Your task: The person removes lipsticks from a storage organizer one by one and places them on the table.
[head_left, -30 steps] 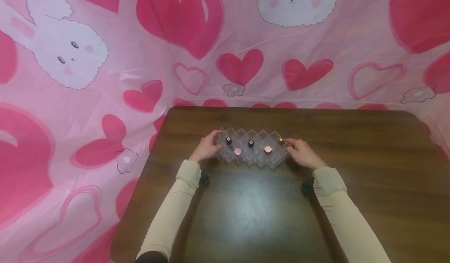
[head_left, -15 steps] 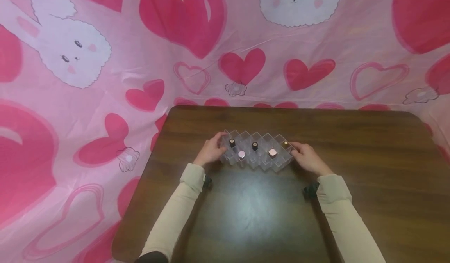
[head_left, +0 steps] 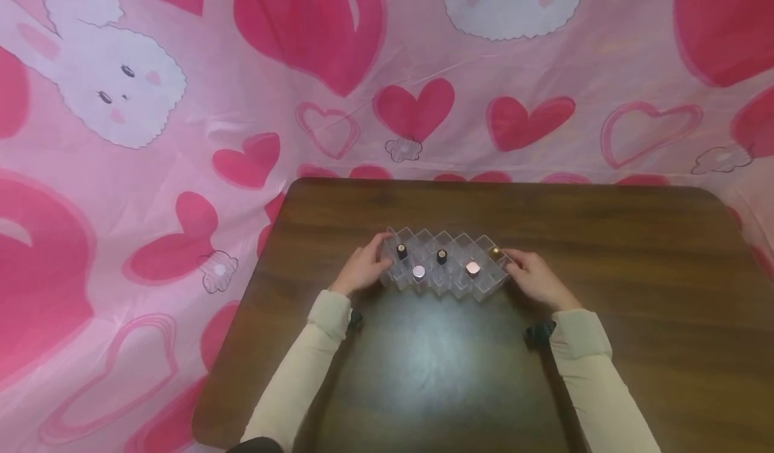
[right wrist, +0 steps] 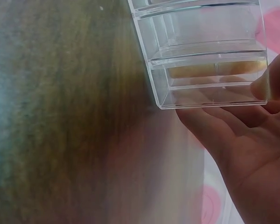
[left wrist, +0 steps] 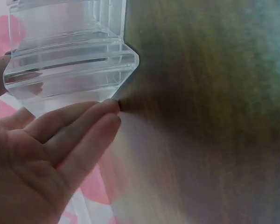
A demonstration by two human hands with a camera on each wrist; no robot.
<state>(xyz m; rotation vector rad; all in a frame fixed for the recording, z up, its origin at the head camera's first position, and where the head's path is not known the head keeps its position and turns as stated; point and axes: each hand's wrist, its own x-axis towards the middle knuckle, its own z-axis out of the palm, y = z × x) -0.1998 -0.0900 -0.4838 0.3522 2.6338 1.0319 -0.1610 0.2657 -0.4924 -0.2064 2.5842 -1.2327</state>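
A clear plastic lipstick organizer [head_left: 455,285] with diamond-shaped compartments is on the table in the head view. Two black-capped tubes [head_left: 442,257], a round pale-lilac cap [head_left: 418,272], a squarish pink cap [head_left: 472,269] and a gold-topped tube [head_left: 496,253] stand in it. My left hand [head_left: 361,266] grips its left end, thumb at the edge and fingers along the end wall, as the left wrist view shows. Around the right end, my right hand [head_left: 538,278] holds on with thumb and fingers. Through the wall there, an amber tube [right wrist: 196,70] lies visible in the right wrist view.
The brown wooden table [head_left: 435,386] extends around the organizer, with rounded corners at the back. Behind it and to the left hangs a pink cloth [head_left: 338,50] printed with hearts and rabbits. Dark bands [head_left: 539,334] sit under the wrists.
Both hands and the organizer between them have shifted slightly toward me and to the right. The grip on each end stays the same. The head view has moved a little.
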